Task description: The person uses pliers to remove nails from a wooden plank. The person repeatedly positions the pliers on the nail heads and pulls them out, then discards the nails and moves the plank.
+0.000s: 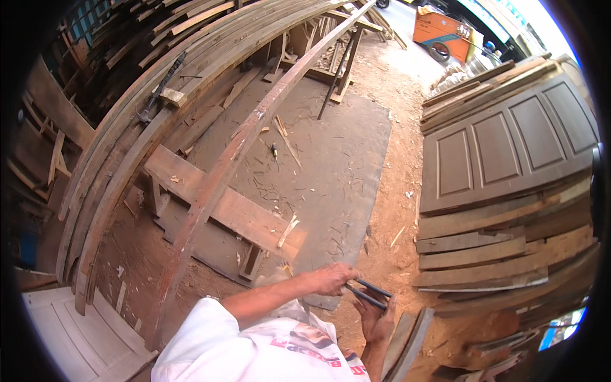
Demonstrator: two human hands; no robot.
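Note:
My left hand reaches across my front and is closed round one end of a dark tool. The tool shows as two slim bars side by side; its exact kind is hard to make out. At the other end, my right hand has its fingers curled about the bars. Left of my hands, a long wooden beam with worn reddish paint slants away from me. It lies across a low plank bench, where a wood splinter rests near the right end.
A screwdriver lies on the grey sheet among scattered chips. On the stacked beams at left rests a claw hammer. Panelled doors and planks line the right. Far off stand a trestle and an orange cart.

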